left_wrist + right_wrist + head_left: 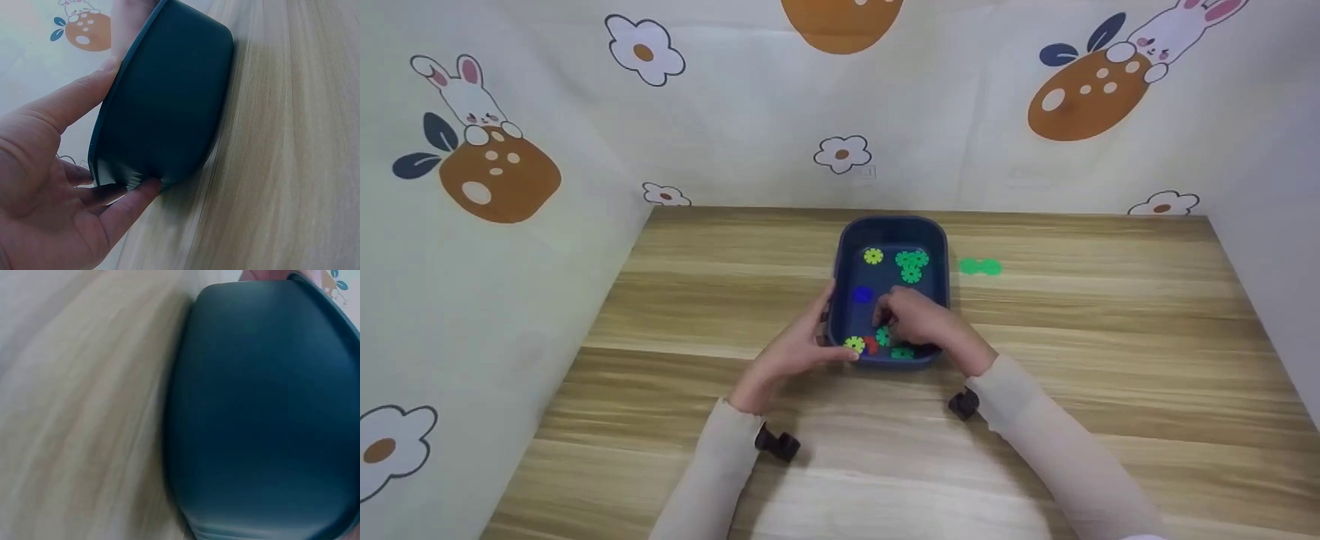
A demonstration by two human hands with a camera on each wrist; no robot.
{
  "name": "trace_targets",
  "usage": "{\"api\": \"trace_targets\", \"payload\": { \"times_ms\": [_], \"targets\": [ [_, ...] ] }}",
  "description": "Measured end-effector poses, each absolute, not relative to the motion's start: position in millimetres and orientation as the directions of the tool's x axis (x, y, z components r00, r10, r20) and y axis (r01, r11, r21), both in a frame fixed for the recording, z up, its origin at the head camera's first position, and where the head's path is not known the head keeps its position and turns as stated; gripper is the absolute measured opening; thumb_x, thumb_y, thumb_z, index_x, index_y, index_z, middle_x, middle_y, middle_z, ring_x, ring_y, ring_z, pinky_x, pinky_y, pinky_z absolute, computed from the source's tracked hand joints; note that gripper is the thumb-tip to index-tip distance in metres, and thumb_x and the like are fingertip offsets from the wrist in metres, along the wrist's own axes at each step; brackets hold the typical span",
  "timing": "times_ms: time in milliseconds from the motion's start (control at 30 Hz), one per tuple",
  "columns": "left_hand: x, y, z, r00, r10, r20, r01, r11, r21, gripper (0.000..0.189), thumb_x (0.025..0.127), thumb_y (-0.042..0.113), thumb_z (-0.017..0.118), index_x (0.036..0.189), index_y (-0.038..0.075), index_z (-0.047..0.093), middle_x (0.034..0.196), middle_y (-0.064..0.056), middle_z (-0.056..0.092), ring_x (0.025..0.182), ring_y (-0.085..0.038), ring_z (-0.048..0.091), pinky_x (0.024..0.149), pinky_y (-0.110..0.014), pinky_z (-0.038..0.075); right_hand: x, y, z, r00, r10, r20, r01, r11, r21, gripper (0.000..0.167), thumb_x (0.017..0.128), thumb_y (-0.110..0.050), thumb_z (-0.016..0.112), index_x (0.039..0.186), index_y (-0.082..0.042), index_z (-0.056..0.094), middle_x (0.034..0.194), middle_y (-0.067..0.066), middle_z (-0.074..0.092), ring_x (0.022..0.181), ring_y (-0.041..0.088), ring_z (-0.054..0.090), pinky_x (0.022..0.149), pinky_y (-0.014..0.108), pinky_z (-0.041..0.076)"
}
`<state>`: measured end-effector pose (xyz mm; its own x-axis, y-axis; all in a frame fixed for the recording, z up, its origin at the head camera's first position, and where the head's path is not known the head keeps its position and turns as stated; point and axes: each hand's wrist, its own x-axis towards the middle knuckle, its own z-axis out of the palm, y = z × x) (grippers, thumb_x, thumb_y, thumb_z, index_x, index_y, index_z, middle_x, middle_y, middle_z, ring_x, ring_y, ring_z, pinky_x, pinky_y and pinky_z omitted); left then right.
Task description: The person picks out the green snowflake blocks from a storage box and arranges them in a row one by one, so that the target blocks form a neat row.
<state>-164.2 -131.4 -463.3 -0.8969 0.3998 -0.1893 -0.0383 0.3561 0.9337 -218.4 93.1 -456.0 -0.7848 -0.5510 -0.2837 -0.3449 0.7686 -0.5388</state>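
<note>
A dark blue plastic tub [840,259] sits on the table with several small notched discs inside. My left hand [799,349] grips its near left corner, thumb along the near rim and fingers against the left side wall [163,95]. My right hand [915,319] reaches down into the tub over the right rim, fingers bent. A green notched disc [883,335] lies right at those fingers; I cannot tell if they pinch it. Around them are a blue disc [863,295], a yellow disc [854,345], a red disc [871,345] and another green disc [901,352].
At the tub's far end lie a yellow disc [873,256] and a cluster of green discs [912,264]. Two joined green discs [980,267] rest on the wooden table [1110,322], right of the tub. Patterned cloth [930,112] stands behind the table and along its sides.
</note>
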Motion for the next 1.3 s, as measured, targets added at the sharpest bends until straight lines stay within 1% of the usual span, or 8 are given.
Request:
{"api": "trace_targets", "payload": {
  "times_ms": [100, 200, 367, 500, 667, 867, 1067, 1300],
  "targets": [
    [-163.8, -131.5, -463.1, -0.899, 0.396, -0.189, -0.042, 0.350, 0.936, 0.115, 0.080, 0.018, 0.084, 0.162, 0.027, 0.003, 0.167, -0.008, 0.015, 0.144, -0.030, 0.037, 0.100, -0.039, 0.053, -218.5, 90.7, -458.2, -0.791, -0.548, -0.270, -0.368, 0.780, -0.505, 0.021, 0.084, 0.001, 0.069, 0.102, -0.008, 0.073, 0.105, 0.011, 0.064, 0.093, 0.024, 0.057, 0.089, 0.040, 0.054],
    [-164.1, -131.4, -463.6, -0.902, 0.396, -0.173, -0.026, 0.349, 0.937, 0.116, 0.079, 0.019, 0.085, 0.162, 0.024, 0.004, 0.168, -0.009, 0.015, 0.146, -0.030, 0.034, 0.109, -0.042, 0.046, -217.9, 89.7, -459.5, -0.789, -0.564, -0.243, -0.401, 0.773, -0.492, 0.019, 0.080, 0.000, 0.077, 0.097, -0.008, 0.072, 0.101, 0.010, 0.065, 0.092, 0.022, 0.056, 0.088, 0.039, 0.053],
    [-163.8, -131.4, -463.5, -0.904, 0.390, -0.172, -0.021, 0.362, 0.932, 0.115, 0.079, 0.021, 0.085, 0.162, 0.025, 0.004, 0.167, -0.010, 0.017, 0.149, -0.029, 0.031, 0.115, -0.045, 0.040, -217.8, 90.7, -460.4, -0.788, -0.575, -0.220, -0.383, 0.738, -0.556, 0.022, 0.076, 0.001, 0.080, 0.091, -0.009, 0.068, 0.093, 0.007, 0.066, 0.084, 0.019, 0.057, 0.078, 0.033, 0.053],
    [-163.4, -131.6, -463.4, -0.903, 0.394, -0.170, -0.020, 0.356, 0.934, 0.114, 0.081, 0.018, 0.084, 0.162, 0.025, 0.005, 0.166, -0.012, 0.021, 0.148, -0.030, 0.031, 0.116, -0.047, 0.038, -217.8, 92.4, -459.9, -0.790, -0.580, -0.200, -0.337, 0.683, -0.648, 0.017, 0.078, 0.003, 0.077, 0.089, -0.008, 0.070, 0.087, 0.006, 0.070, 0.077, 0.015, 0.061, 0.072, 0.029, 0.054],
    [-164.7, -130.8, -463.5, -0.900, 0.407, -0.156, -0.008, 0.342, 0.940, 0.115, 0.080, 0.017, 0.084, 0.162, 0.024, 0.004, 0.164, -0.016, 0.024, 0.147, -0.032, 0.032, 0.114, -0.047, 0.041, -217.9, 93.6, -459.0, -0.815, -0.556, -0.163, -0.288, 0.633, -0.718, 0.014, 0.080, 0.003, 0.076, 0.090, -0.006, 0.073, 0.086, 0.007, 0.073, 0.075, 0.014, 0.065, 0.073, 0.030, 0.056],
    [-165.4, -131.4, -463.7, -0.900, 0.409, -0.147, 0.003, 0.343, 0.939, 0.116, 0.079, 0.018, 0.085, 0.162, 0.023, 0.004, 0.163, -0.018, 0.024, 0.147, -0.033, 0.033, 0.113, -0.046, 0.042, -217.8, 94.3, -457.2, -0.839, -0.523, -0.147, -0.246, 0.607, -0.756, 0.010, 0.081, -0.001, 0.077, 0.088, -0.007, 0.071, 0.086, 0.006, 0.072, 0.075, 0.013, 0.066, 0.073, 0.029, 0.057],
    [-165.4, -131.6, -463.6, -0.900, 0.416, -0.132, 0.018, 0.337, 0.941, 0.116, 0.079, 0.017, 0.085, 0.162, 0.020, 0.004, 0.163, -0.019, 0.025, 0.144, -0.034, 0.036, 0.110, -0.046, 0.045, -216.7, 94.8, -455.4, -0.868, -0.491, -0.079, -0.247, 0.564, -0.788, 0.009, 0.083, -0.006, 0.079, 0.088, -0.010, 0.073, 0.086, 0.004, 0.073, 0.074, 0.012, 0.063, 0.070, 0.026, 0.054],
    [-164.1, -131.5, -462.3, -0.894, 0.424, -0.144, 0.009, 0.339, 0.941, 0.116, 0.081, 0.018, 0.084, 0.162, 0.017, 0.001, 0.165, -0.019, 0.020, 0.147, -0.034, 0.032, 0.110, -0.046, 0.045, -215.0, 93.9, -453.9, -0.898, -0.439, -0.025, -0.224, 0.505, -0.834, 0.008, 0.085, -0.002, 0.075, 0.090, -0.007, 0.072, 0.089, 0.007, 0.076, 0.076, 0.012, 0.068, 0.068, 0.026, 0.057]
  ]
}}
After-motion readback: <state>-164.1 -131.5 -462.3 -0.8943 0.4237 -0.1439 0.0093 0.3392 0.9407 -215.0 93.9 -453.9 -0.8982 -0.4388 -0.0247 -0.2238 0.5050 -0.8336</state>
